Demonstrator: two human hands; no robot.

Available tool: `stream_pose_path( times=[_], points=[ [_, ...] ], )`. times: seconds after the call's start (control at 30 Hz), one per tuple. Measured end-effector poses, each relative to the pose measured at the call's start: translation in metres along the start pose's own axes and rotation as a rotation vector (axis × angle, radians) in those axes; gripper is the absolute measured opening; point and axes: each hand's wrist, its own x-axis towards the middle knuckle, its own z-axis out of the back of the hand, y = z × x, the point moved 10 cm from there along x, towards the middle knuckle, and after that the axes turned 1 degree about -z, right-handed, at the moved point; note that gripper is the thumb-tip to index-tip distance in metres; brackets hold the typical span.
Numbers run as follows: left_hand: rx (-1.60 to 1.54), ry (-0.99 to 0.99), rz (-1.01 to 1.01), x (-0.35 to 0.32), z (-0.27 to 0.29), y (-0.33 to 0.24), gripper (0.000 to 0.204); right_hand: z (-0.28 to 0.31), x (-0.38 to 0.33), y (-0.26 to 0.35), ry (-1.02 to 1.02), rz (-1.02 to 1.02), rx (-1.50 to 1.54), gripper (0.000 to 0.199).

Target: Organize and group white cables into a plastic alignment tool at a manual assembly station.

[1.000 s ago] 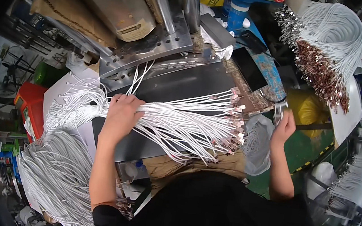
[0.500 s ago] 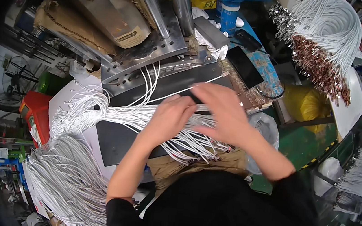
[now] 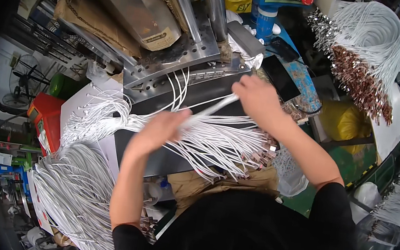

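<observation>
Slanting up and rightward between the 2 hands, 1 blurred white strand point(image 3: 212, 109) lies over the far side of the bundle of white cables point(image 3: 213, 139), whose long axis runs left to right along the dark counter point(image 3: 168, 163), connector ends point(image 3: 263, 158) rightmost. From where I stand, the left hand point(image 3: 157, 129) is nearer the bundle, set over its left half; its fingers are smeared, so I can't tell whether they grip. The right hand point(image 3: 260, 100) sits past the far edge, elbow bent, forearm angled inward, fingers seemingly curled closed on the strand's upper end.
</observation>
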Motion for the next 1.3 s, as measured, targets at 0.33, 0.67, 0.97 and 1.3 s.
stream_pose_path(
  times=[0.33, 0.67, 0.97, 1.3],
  points=[
    [-0.727, 0.247, -0.073, 0.028, -0.099, -0.001, 0.032, -0.051, 0.016, -0.077, -0.2, -0.574, 1.308, 0.026],
    [-0.984, -0.073, -0.153, 0.103, -0.027, 0.014, 0.036, -0.063, 0.007, -0.009, 0.478, -0.146, 0.408, 0.03],
    [-1.034, -0.04, -0.12, 0.107, -0.038, 0.025, 0.031, -0.054, 0.06, -0.029, -0.218, 0.168, -0.167, 0.044],
    [-0.765, -0.006, -0.095, 0.109, -0.049, 0.021, 0.026, -0.125, 0.032, -0.068, 0.227, -0.69, 1.309, 0.041]
  ],
)
